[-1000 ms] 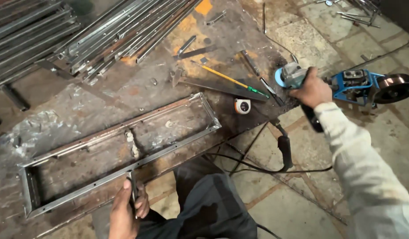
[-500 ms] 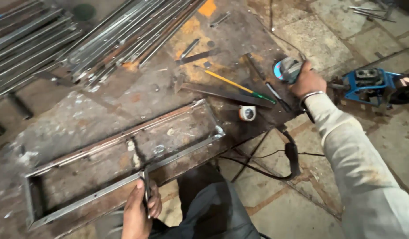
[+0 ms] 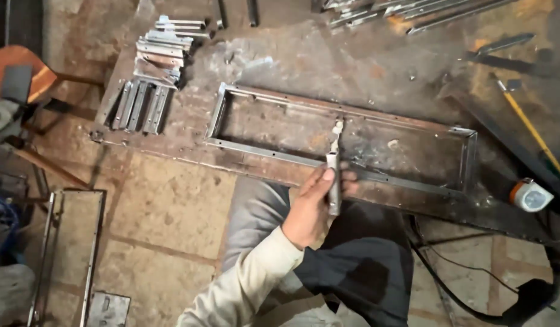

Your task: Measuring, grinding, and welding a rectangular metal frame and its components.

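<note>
Steel frame [image 3: 280,157] lies on the desk [image 3: 377,66] just beyond my left hand [image 3: 313,203], which I see pinching a metal rod [image 3: 333,181].

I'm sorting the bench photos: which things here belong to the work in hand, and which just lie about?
In hand:
- left hand
- short metal strip
- rectangular steel frame

Lying about:
- tape measure
- yellow-handled tool
- stack of cut metal pieces
- black cable

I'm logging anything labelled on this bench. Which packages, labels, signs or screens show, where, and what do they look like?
No packages, signs or screens.
Tape measure: right edge of the steel bench, right of the metal frame; rounded orange-and-white case with a pale round label on its face, too small to make out.
</note>
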